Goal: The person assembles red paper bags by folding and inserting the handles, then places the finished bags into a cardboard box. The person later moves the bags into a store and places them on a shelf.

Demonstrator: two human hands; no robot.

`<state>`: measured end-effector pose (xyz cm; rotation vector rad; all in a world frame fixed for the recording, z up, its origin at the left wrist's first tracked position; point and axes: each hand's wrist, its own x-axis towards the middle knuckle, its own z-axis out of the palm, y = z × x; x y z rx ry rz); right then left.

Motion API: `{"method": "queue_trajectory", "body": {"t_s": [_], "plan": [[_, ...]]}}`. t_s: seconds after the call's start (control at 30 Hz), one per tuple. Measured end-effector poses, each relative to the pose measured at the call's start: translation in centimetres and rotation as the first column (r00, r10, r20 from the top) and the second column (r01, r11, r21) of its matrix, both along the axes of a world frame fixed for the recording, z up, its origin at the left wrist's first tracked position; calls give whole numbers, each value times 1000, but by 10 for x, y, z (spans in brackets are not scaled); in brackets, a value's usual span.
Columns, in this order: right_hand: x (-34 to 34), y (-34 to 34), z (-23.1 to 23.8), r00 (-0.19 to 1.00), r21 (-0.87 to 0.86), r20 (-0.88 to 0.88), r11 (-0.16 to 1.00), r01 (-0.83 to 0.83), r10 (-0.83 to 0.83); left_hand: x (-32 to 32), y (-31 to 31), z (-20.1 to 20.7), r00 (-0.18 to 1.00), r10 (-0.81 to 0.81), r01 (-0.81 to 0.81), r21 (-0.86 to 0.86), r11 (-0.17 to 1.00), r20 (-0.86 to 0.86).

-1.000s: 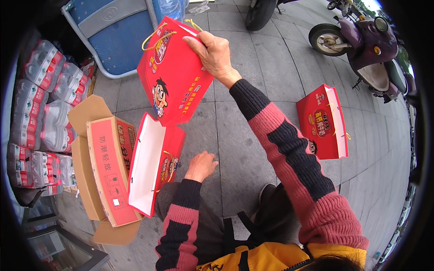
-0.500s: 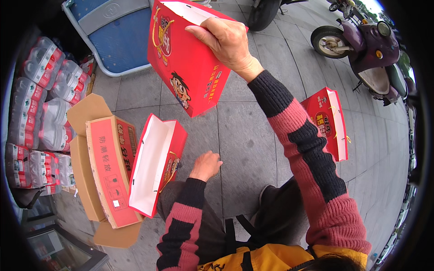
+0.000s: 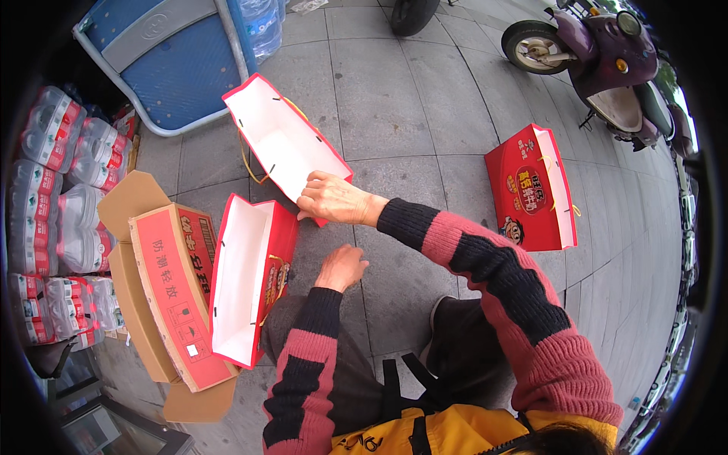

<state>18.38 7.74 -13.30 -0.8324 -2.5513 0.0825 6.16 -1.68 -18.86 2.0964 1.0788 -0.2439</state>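
Observation:
My right hand (image 3: 334,199) pinches the near rim of a red paper gift bag (image 3: 284,155). This bag stands on the pavement with its white inside facing up and yellow cord handles at its sides. Close below, my left hand (image 3: 343,268) is held over my knee with its fingers curled in and nothing visible in them. A second red gift bag (image 3: 244,280), open at the top, leans between my left knee and an open cardboard carton (image 3: 176,292). Apart on the right stands a third red gift bag (image 3: 528,193) with yellow handles.
Shrink-wrapped packs of bottles (image 3: 57,205) are stacked along the left. A blue folding panel with a grey frame (image 3: 171,68) stands at the far left, beside more wrapped bottles (image 3: 262,26). A purple scooter (image 3: 607,61) is parked at the far right. Grey paving (image 3: 409,197) lies between.
My right hand has brought the raised bag down onto the pavement, left of where it hung, and its opening now faces up. My left hand has stayed nearly in place.

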Motion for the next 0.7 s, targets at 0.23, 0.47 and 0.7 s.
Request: {"method": "queue_trajectory", "body": {"t_s": [0.23,0.47,0.7], "plan": [[102,-48,59,952,106,12,948,302,-304,29,9,-15,985,-169,170,-58,984,26],[360,-261,136,354,-22,177,356,934,-918,63,3,-27,944,-322,325,-32,945,73],[393,-404,41,258,-14,532,296,955,-807,105,-17,-34,885,-466,464,-100,880,-2]]}}
